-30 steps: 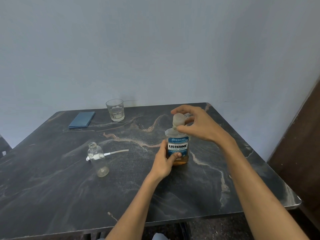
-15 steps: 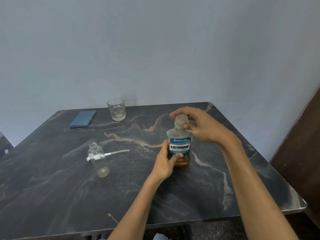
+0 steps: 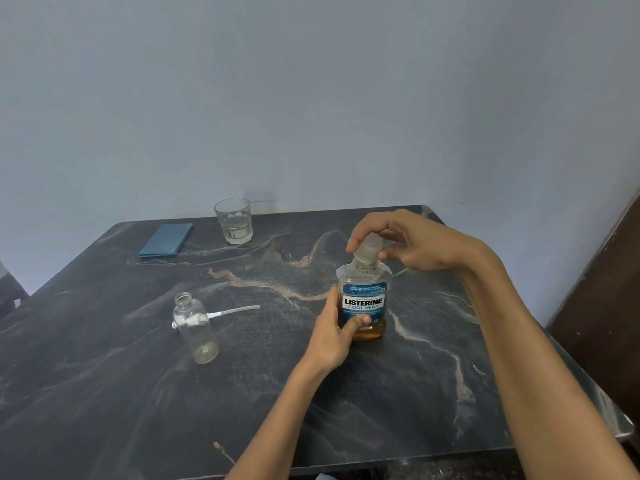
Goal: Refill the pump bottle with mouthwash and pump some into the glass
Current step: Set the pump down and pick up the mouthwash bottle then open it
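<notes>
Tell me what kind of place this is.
Probably a plain room in a home: a dark marble-patterned table pushed against a bare painted wall, holding a Listerine mouthwash bottle and a drinking glass.

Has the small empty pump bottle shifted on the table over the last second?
No. The empty pump bottle stands in the same spot beside the pump head, same offset from the glass and blue cloth.
</notes>
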